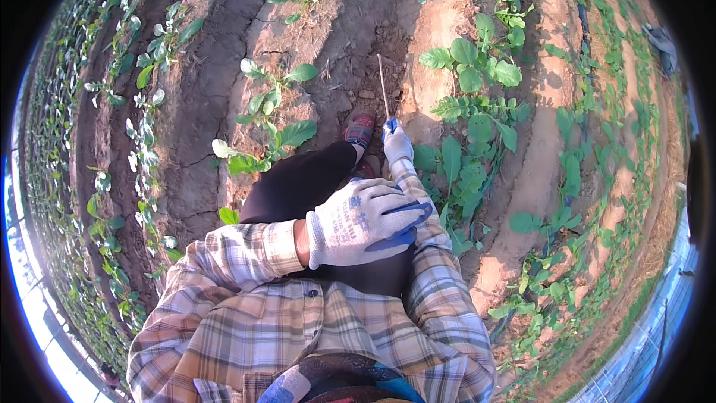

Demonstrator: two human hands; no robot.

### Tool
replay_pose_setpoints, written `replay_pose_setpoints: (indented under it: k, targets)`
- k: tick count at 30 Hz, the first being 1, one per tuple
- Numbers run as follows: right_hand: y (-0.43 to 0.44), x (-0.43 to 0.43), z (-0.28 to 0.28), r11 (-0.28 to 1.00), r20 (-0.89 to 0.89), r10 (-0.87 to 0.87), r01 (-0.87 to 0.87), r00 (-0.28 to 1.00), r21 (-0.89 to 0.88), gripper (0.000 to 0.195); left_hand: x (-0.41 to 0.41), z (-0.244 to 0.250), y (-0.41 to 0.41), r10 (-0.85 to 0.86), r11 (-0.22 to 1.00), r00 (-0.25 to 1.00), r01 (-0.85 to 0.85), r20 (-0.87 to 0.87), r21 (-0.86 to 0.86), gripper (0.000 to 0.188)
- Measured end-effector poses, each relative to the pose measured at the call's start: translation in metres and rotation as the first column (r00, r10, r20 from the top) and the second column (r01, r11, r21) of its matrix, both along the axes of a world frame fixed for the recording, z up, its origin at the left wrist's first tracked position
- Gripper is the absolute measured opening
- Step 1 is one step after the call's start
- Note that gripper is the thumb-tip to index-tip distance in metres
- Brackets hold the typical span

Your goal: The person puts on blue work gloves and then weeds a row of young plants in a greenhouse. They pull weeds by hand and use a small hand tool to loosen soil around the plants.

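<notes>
My right hand (397, 144), in a white knit glove with blue-coated fingers, grips a thin stick (384, 87). The stick points away from me over the dirt furrow (366, 75); its lower end is hidden in the fist. My left hand (366, 223), gloved alike with printing on the back, lies across my knee beside my right forearm. Its fingers are loosely bent and slightly parted, with nothing seen in them. Leafy green seedlings (469, 62) grow close to the right of the stick. More leafy plants (273, 102) stand on the ridge to the left.
My shoe (359, 130) rests in the furrow, the other partly hidden behind my arm. Long rows of plants (148, 140) run on the left. A black irrigation tube (585, 28) follows a row on the right. Greenhouse sheeting (651, 319) borders the right side.
</notes>
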State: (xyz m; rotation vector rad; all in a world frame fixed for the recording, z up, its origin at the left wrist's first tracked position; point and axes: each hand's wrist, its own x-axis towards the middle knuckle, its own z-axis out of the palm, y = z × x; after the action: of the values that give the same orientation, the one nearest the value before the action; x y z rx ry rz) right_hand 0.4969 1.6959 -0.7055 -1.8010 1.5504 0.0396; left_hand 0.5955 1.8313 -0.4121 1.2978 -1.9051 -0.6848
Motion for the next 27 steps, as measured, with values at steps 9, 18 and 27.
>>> replay_pose_setpoints:
  k: [9, 18, 27]
  targets:
    - [-0.013, -0.032, 0.008, 0.990, -0.056, 0.142, -0.142, 0.988, 0.001, 0.043, -0.016, 0.005, 0.012, 0.108, 0.976, 0.992, -0.095, 0.060, -0.194, 0.049]
    - [0.061, -0.075, 0.052, 0.983, -0.274, 0.174, -0.183, 0.946, -0.008, 0.046, -0.035, 0.035, 0.096, 0.102, 0.973, 0.967, -0.049, 0.232, -0.224, 0.048]
    - [0.034, -0.084, 0.074, 0.970, -0.330, 0.229, -0.242, 0.916, 0.001, 0.048, -0.028, 0.041, 0.135, 0.105, 0.982, 0.986, -0.082, 0.128, -0.168, 0.049]
